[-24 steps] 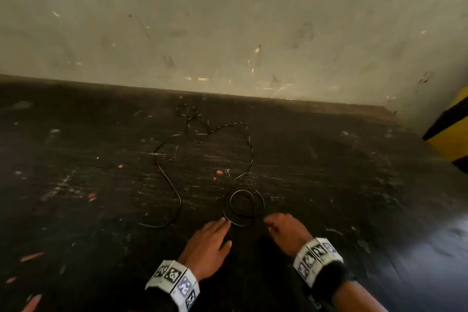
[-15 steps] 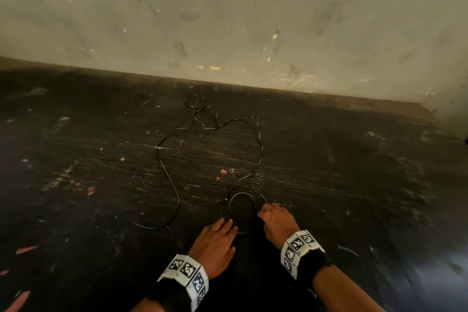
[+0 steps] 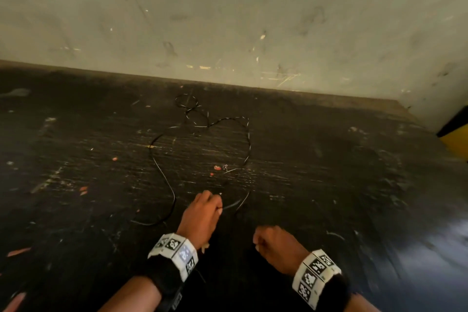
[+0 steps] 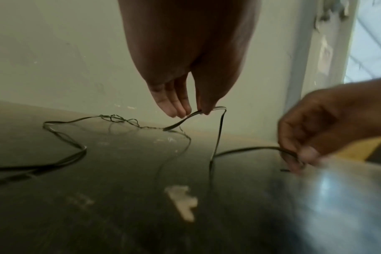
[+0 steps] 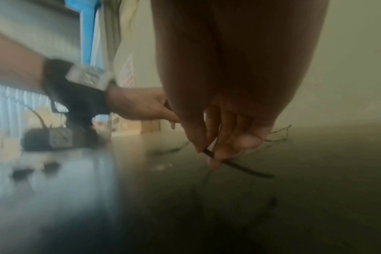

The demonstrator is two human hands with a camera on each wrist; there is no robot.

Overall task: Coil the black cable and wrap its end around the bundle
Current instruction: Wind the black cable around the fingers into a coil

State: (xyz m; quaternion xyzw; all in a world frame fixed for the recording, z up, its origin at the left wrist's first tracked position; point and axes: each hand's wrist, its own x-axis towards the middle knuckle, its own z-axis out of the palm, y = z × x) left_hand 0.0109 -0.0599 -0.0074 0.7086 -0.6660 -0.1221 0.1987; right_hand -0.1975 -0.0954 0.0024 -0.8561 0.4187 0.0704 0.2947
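Note:
A thin black cable (image 3: pixel 157 164) lies in loose loops on the dark scratched table (image 3: pixel 329 185), with a tangle near the wall. My left hand (image 3: pixel 202 213) pinches a raised bend of the cable (image 4: pixel 218 137) between thumb and fingertips (image 4: pixel 180 110). My right hand (image 3: pixel 276 246) is nearer my body, with its fingers curled. In the right wrist view its fingertips (image 5: pixel 220 154) pinch the cable (image 5: pixel 250 171) close to its end, and a short piece sticks out beyond them. A slack stretch of cable hangs between the two hands.
A scuffed pale wall (image 3: pixel 253 20) stands along the table's far edge. A yellow and black object (image 3: pixel 455 134) sits at the far right. Small red and pale scraps (image 3: pixel 216 167) lie among the cable loops. The table's near right part is glossy.
The small coil that lay in front of my hands has been pulled open. My right hand drew back toward me with the cable end. My left hand moved forward and took hold of the cable.

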